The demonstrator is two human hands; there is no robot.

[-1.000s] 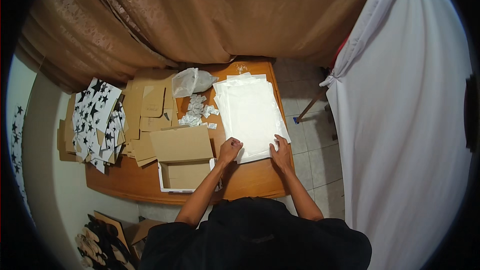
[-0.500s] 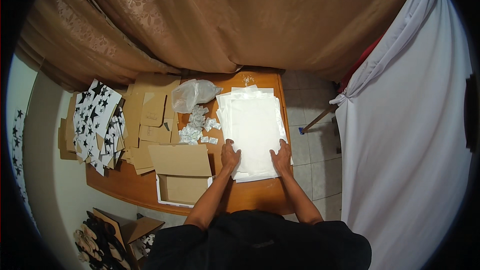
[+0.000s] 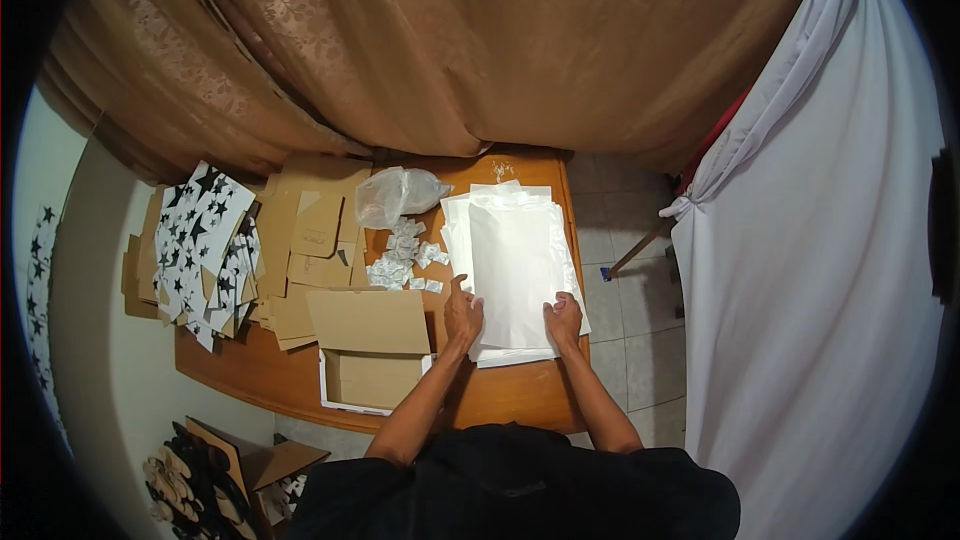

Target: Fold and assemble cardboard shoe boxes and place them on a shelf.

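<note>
A stack of white paper sheets point(image 3: 457, 238) lies on the right part of the wooden table, its edges uneven. The top white paper point(image 3: 516, 265) is slightly bowed between my two hands. My left hand point(image 3: 462, 322) grips its left edge near the front, thumb over the paper and one finger pointing out. At the opposite edge my right hand point(image 3: 565, 322) is closed, with its thumb on the paper and the fingers curled. How many sheets they hold cannot be made out.
Left of my left arm stands an open cardboard box point(image 3: 375, 380). Behind it are small white packets point(image 3: 392, 265) and a clear plastic bag point(image 3: 385, 198). Flat cardboard point(image 3: 320, 225) and star-printed pieces point(image 3: 205, 230) pile up at the left. A white curtain point(image 3: 800, 290) hangs at right.
The top paper has shifted and bowed as my hands drew slightly closer together. My right hand's fingers have curled in from the stack's edge. The whole view has shifted slightly.
</note>
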